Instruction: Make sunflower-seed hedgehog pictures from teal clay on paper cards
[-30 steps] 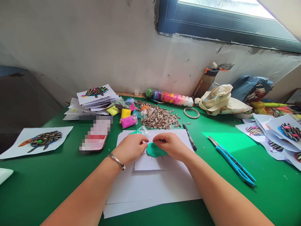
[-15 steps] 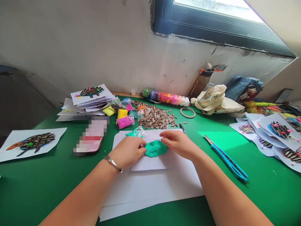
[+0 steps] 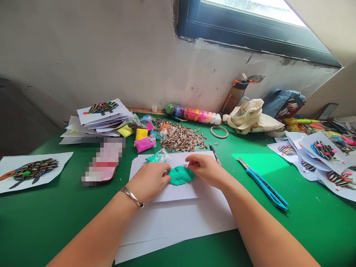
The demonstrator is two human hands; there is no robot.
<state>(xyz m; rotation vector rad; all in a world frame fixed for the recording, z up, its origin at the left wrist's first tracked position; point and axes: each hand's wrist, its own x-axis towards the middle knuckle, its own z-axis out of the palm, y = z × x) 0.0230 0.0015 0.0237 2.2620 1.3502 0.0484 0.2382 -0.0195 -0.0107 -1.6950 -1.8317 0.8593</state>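
A flattened oval of teal-green modelling clay lies on a small sheet of white paper, with short drawn pen lines below it. My left hand, a silver bangle at the wrist, is closed with thumb and fingertips on the clay's left edge. On the opposite side my right hand pinches at the upper right edge, its fingers curled. Behind my left hand, a clear bag of the same green clay rests on the paper. Larger white sheets lie underneath.
Sunflower seeds lie heaped behind the paper, beside bagged clay. A phone and a seed picture are at left. A blue utility knife with exposed blade lies right, near more seed pictures. A pen touches the paper's edge.
The view has shifted slightly, so everything sits a little further left. Both hands stay at the clay's edges, and its outline looks a bit smoother and rounder.
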